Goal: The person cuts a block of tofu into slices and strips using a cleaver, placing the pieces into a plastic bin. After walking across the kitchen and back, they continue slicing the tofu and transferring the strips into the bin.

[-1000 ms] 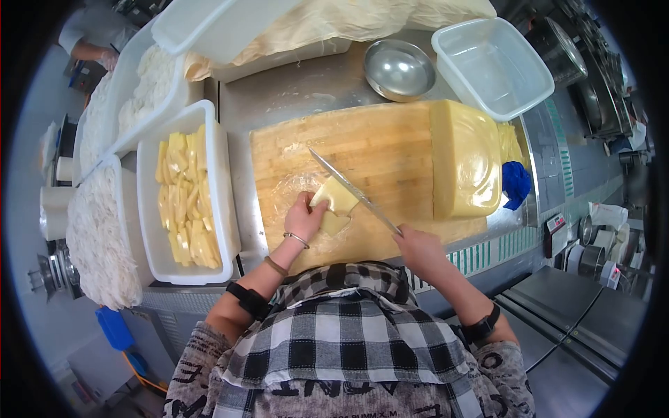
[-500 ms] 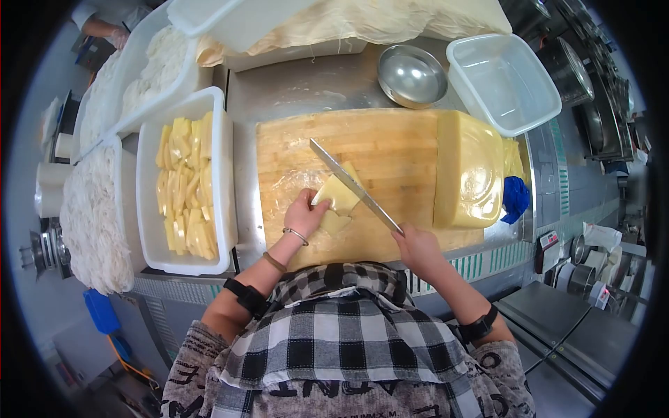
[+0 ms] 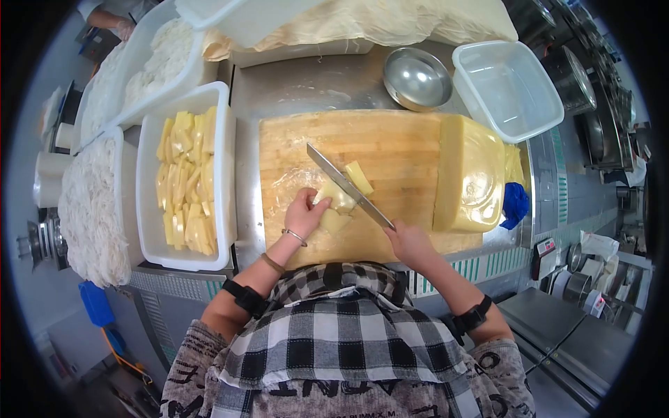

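Note:
My right hand (image 3: 411, 245) is wrapped round the handle of a long knife (image 3: 348, 185), whose blade slants up and left across a pale yellow slab (image 3: 333, 196). My left hand (image 3: 306, 214) pinches the slab's left edge. On the blade's far side a yellow strip (image 3: 359, 177) lies on the wooden board (image 3: 397, 139). Another flat yellow piece (image 3: 334, 221) lies close below the slab. At the board's right end sits a large yellow block (image 3: 470, 174).
A white tub (image 3: 228, 181) of yellow strips stands at left, beside tubs of white shreds (image 3: 94, 216). Behind the board are a steel bowl (image 3: 418, 78), a clear plastic tub (image 3: 509, 90) and pale cloth (image 3: 390, 21). Another person's hand (image 3: 124, 29) shows at upper left.
The knife has shifted slightly left and down through the slab, and a strip now stands apart beyond the blade. My left hand keeps its hold.

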Demonstrator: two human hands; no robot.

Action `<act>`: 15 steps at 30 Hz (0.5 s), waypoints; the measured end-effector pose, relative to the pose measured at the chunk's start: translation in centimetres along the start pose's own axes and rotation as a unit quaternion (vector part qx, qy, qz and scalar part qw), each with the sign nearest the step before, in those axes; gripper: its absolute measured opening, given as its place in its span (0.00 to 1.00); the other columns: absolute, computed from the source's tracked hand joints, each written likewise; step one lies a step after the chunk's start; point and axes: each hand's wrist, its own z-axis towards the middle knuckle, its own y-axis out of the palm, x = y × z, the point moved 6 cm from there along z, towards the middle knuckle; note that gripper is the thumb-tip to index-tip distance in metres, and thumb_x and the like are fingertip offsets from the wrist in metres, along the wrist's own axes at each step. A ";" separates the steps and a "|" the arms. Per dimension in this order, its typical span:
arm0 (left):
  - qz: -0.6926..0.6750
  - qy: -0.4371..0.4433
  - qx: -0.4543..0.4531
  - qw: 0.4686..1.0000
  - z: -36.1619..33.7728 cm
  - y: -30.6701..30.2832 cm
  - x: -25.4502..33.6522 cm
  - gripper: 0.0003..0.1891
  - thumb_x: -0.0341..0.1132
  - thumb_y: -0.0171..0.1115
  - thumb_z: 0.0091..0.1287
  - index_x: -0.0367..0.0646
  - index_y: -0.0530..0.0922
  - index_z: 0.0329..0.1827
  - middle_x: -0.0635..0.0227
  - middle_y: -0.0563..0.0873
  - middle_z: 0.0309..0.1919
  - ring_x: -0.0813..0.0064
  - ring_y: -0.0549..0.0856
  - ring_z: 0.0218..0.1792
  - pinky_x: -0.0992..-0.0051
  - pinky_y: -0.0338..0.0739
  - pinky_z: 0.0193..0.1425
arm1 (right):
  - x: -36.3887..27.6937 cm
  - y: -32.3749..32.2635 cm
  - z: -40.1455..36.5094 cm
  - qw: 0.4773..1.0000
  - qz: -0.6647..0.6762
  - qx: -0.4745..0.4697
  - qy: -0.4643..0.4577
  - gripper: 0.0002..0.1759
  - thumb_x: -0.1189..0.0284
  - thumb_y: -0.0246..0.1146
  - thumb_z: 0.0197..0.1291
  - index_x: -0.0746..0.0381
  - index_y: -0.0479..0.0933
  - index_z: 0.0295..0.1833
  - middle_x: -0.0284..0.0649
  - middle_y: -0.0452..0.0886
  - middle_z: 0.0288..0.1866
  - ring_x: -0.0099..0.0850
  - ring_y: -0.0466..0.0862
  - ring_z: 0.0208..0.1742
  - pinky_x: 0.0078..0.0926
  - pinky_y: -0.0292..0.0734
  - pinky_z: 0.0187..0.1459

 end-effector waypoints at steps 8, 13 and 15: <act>-0.031 -0.011 0.010 0.999 -0.5 0.0 -1.1 0.18 0.44 0.65 0.52 0.39 0.73 0.36 0.68 0.74 0.15 0.77 0.74 0.18 0.76 0.69 0.22 | -1.4 0.2 -0.4 0.999 -0.026 -0.015 -0.024 0.12 0.67 0.48 0.61 0.66 0.67 0.33 0.49 0.76 0.21 0.47 0.78 0.25 0.41 0.72 0.28; 0.024 -0.013 0.017 0.999 -0.3 -0.1 -0.5 0.17 0.43 0.65 0.52 0.40 0.74 0.37 0.69 0.74 0.15 0.77 0.74 0.18 0.77 0.69 0.23 | -0.5 2.5 1.2 0.999 -0.022 -0.025 -0.003 0.13 0.66 0.47 0.62 0.66 0.67 0.34 0.51 0.76 0.21 0.48 0.78 0.25 0.43 0.72 0.28; 0.003 -0.028 0.006 1.000 -0.2 0.2 -0.9 0.18 0.43 0.65 0.52 0.39 0.74 0.37 0.69 0.74 0.15 0.77 0.74 0.18 0.77 0.69 0.24 | -0.1 2.1 1.0 1.000 -0.028 -0.012 -0.005 0.14 0.65 0.47 0.62 0.66 0.68 0.33 0.51 0.75 0.21 0.48 0.78 0.25 0.43 0.72 0.28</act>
